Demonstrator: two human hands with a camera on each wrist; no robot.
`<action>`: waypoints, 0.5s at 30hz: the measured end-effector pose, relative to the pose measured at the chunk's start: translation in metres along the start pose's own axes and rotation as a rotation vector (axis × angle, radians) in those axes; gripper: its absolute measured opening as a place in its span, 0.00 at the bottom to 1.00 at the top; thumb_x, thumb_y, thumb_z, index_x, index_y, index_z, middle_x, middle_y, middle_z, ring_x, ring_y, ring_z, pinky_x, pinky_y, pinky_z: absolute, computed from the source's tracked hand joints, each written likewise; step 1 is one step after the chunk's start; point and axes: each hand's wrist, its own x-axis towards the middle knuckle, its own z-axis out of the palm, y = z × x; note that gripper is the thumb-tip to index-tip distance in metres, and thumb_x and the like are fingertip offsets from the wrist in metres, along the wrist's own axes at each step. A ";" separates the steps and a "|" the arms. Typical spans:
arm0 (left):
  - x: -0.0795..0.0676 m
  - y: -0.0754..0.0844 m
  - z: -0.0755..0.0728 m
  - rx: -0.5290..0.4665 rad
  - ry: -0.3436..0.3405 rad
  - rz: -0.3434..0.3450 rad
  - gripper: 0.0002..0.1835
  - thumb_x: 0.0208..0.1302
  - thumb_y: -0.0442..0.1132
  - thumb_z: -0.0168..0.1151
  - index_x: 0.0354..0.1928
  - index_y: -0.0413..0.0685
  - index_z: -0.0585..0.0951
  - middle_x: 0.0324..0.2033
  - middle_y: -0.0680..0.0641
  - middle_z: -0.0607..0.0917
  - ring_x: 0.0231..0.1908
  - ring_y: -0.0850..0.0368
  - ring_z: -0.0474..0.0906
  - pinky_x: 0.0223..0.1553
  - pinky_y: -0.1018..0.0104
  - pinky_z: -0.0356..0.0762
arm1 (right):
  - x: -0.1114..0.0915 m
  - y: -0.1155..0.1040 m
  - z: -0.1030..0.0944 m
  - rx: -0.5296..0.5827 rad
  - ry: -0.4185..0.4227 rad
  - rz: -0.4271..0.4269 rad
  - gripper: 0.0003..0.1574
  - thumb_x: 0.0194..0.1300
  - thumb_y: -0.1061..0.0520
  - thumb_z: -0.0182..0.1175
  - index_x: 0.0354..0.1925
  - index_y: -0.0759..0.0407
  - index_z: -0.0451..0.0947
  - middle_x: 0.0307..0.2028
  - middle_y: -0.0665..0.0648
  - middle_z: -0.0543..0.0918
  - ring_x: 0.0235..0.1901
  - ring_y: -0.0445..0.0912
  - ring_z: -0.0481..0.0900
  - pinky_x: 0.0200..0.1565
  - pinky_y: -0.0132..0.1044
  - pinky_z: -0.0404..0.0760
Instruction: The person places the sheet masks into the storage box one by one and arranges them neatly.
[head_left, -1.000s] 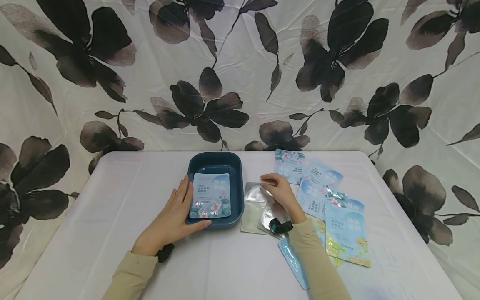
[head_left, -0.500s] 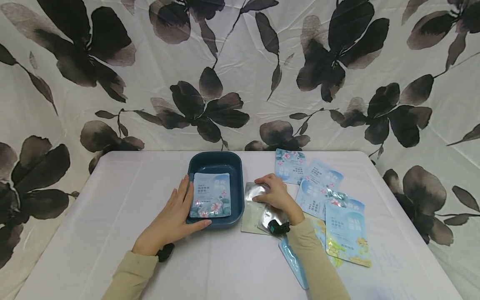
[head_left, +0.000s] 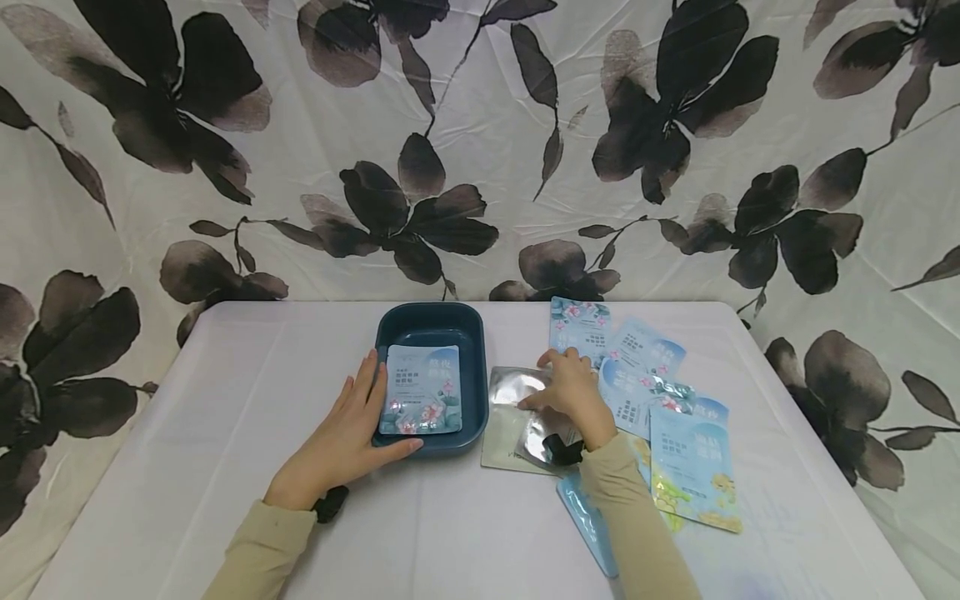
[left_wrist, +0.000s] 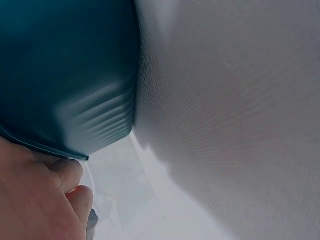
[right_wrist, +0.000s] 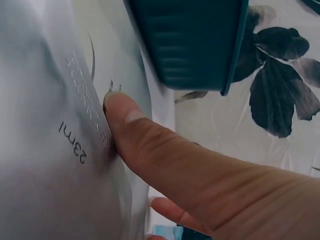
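Note:
My left hand (head_left: 341, 433) rests against a dark teal tray (head_left: 471, 333), its extended fingers along the left rim and its thumb by the near edge. A light blue floral sachet (head_left: 422, 392) lies inside the tray. To the right, my right hand (head_left: 573, 396) is over a silver foil sachet (head_left: 536, 437), thumb and bent fingers spread apart. In the right wrist view the thumb touches the edge of this sachet (right_wrist: 55, 160), printed "23ml". Beneath it lies a larger sachet (head_left: 498, 437), silver at the top and pale green below, partly hidden.
Several blue sachets (head_left: 693, 467) overlap to the right of the right hand, some with flowers, some with yellow-green prints. A narrow blue sachet (head_left: 588, 529) lies beside the right forearm. White cloth covers the table (head_left: 210, 392), and a floral sheet (head_left: 525, 125) hangs behind it.
My right hand has moved left over the silver sachets, then back slightly right, its thumb and fingers spreading apart. The left hand and the tray have stayed in place.

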 end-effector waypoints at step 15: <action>-0.001 0.000 0.002 -0.001 0.023 0.024 0.65 0.56 0.73 0.60 0.77 0.33 0.43 0.77 0.38 0.33 0.76 0.39 0.36 0.73 0.40 0.40 | 0.004 0.009 0.003 0.111 -0.006 -0.003 0.44 0.39 0.44 0.84 0.44 0.57 0.66 0.43 0.60 0.68 0.47 0.58 0.62 0.46 0.50 0.63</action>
